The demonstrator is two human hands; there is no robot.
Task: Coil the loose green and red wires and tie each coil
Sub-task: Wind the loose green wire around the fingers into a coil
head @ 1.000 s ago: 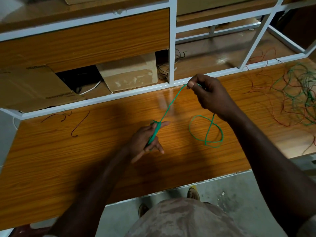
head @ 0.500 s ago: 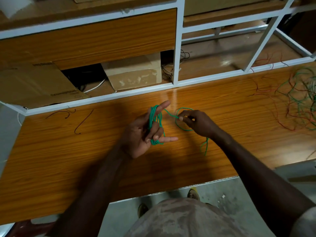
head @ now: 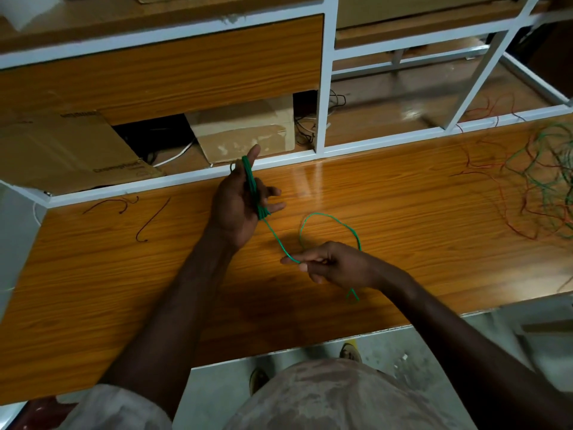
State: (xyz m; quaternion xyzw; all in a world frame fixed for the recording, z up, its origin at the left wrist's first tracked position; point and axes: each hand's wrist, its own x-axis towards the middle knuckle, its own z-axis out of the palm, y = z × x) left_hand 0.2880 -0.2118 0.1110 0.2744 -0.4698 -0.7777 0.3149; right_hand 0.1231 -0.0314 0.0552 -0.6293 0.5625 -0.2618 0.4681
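This looked like a workshop or storeroom. The hands worked over a long orange wood-grain laminate bench (head: 403, 212) with white edging, set in a white-painted metal frame (head: 324, 88) of open shelves beyond the hands. Behind the left hand (head: 238, 203), worn brown cardboard boxes (head: 245, 131) and black and white cables (head: 305, 131) filled a shelf bay. Far to the right of the right hand (head: 338, 265) lay a loose tangle of green and red wires (head: 545, 187); short dark wire offcuts (head: 148, 221) lay left of the hands. Bare grey concrete floor (head: 434, 352) showed below.
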